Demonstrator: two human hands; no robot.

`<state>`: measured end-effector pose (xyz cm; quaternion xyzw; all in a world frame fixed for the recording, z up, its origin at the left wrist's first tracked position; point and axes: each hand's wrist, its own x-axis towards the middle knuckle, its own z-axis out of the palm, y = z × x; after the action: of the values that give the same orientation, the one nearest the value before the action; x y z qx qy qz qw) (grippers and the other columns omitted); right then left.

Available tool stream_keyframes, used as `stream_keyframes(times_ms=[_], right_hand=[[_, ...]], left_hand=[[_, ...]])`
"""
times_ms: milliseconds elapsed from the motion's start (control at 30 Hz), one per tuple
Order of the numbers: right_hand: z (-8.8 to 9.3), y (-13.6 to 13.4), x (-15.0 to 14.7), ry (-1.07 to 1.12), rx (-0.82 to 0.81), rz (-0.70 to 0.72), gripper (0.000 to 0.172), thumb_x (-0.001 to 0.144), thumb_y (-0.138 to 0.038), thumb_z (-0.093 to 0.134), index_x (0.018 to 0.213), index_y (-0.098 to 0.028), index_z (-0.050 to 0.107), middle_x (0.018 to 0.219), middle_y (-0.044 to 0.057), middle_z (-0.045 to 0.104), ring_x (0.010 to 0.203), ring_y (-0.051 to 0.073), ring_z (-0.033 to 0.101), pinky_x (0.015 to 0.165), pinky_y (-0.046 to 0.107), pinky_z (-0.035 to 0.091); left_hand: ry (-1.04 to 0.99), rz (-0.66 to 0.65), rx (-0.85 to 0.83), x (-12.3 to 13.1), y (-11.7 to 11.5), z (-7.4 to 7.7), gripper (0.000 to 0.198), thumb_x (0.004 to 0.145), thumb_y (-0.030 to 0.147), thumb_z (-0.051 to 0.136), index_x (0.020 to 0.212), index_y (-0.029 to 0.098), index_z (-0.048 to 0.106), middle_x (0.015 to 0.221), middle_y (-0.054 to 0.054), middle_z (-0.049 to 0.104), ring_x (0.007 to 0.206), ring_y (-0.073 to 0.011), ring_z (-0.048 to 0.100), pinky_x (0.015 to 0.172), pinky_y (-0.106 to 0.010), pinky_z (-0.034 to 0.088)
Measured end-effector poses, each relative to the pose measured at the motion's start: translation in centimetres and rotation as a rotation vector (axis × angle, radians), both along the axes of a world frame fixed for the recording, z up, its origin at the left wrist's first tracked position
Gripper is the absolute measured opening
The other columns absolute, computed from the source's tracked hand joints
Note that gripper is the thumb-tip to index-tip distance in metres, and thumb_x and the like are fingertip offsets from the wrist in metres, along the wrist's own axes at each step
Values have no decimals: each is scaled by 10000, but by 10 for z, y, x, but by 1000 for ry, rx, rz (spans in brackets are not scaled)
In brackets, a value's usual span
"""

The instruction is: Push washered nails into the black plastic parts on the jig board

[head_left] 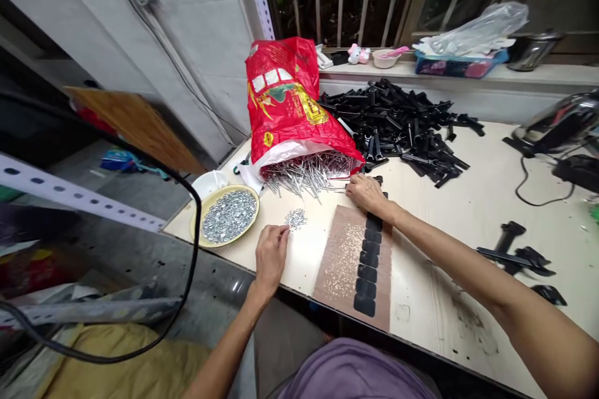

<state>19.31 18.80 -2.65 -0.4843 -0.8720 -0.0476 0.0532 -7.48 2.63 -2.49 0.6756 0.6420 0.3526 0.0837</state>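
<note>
My left hand point(272, 254) is closed in a pinch at the near edge of a small pile of tiny silvery metal pieces point(296, 219); whatever is between its fingertips is too small to make out. My right hand point(368, 193) is closed over the top of a row of flat black plastic pieces point(367, 273). At its fingertips shows the end of a thin metal pin point(337, 188). The row lies along a brown board point(333, 283). Left of the right hand, a red bag point(299, 118) lies with its mouth towards me, spilling many metal pins point(302, 176).
A yellow dish point(257, 215) of small metal pieces stands at the table's left edge, beside a white bowl point(208, 183). Black plastic parts point(397, 118) are heaped at the back. More black parts point(512, 249) lie right, beyond my forearm. A black cable point(195, 230) loops at left.
</note>
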Motion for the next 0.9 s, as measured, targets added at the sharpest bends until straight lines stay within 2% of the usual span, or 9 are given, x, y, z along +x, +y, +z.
stream_keyframes(times_ms=[133, 267, 367, 467, 567, 633, 700, 800, 900], right_hand=[[1, -6, 6, -12, 37, 31, 254, 917, -208, 415, 843, -126, 644, 902, 111, 612, 889, 217, 464, 750, 328, 282], [14, -25, 16, 121, 149, 68, 252, 947, -213, 373, 917, -130, 609, 848, 86, 610, 822, 195, 497, 750, 312, 331], [28, -42, 23, 318, 175, 91, 265, 965, -220, 340, 998, -138, 590, 883, 82, 606, 835, 183, 536, 758, 292, 394], [38, -59, 26, 496, 143, 118, 269, 962, -227, 350, 1129, -158, 551, 973, 85, 595, 893, 181, 566, 791, 296, 448], [42, -77, 21, 614, 95, 115, 257, 946, -222, 392, 1124, -172, 570, 967, 79, 581, 886, 184, 576, 797, 324, 481], [44, -92, 13, 667, 52, 106, 247, 934, -215, 418, 1095, -178, 602, 931, 73, 566, 853, 181, 574, 764, 330, 494], [47, -107, 1, 716, 5, 112, 249, 929, -210, 433, 1091, -189, 621, 884, 62, 551, 807, 172, 566, 718, 319, 498], [52, -125, -18, 766, -58, 146, 274, 930, -211, 440, 1142, -221, 614, 860, 48, 541, 767, 157, 553, 683, 299, 490], [56, -136, -32, 776, -77, 166, 302, 933, -209, 437, 1187, -247, 597, 859, 41, 530, 755, 147, 545, 688, 288, 482]], left_hand=[[283, -92, 2, 3, 15, 0, 241, 914, 250, 451, 1049, 220, 649, 911, -76, 590, 885, -218, 497, 711, -311, 427], [488, -168, -21, 18, 37, -1, 241, 915, 246, 443, 1010, 251, 664, 908, -78, 584, 870, -234, 447, 624, -306, 376], [568, -230, -66, 23, 50, -2, 214, 902, 229, 462, 893, 217, 676, 891, -85, 580, 876, -242, 439, 631, -317, 366], [534, -230, -131, 24, 58, -1, 179, 876, 190, 488, 827, 182, 660, 881, -95, 579, 907, -247, 452, 649, -321, 374], [363, -191, -185, 23, 61, 3, 115, 832, 169, 533, 811, 176, 647, 863, -87, 593, 901, -239, 481, 661, -314, 382], [167, -165, -190, 23, 60, 7, 84, 801, 174, 564, 776, 177, 644, 826, -72, 609, 868, -226, 508, 679, -310, 388], [-140, -124, -203, 26, 56, 13, 88, 783, 223, 586, 748, 168, 645, 771, -56, 624, 794, -202, 542, 679, -301, 399], [-702, -76, -284, 38, 46, 26, 220, 751, 362, 626, 769, 144, 648, 741, -46, 642, 664, -153, 560, 606, -269, 416], [-1041, -93, -308, 56, 33, 39, 303, 705, 409, 680, 799, 123, 646, 759, -47, 647, 623, -113, 554, 585, -245, 434]])
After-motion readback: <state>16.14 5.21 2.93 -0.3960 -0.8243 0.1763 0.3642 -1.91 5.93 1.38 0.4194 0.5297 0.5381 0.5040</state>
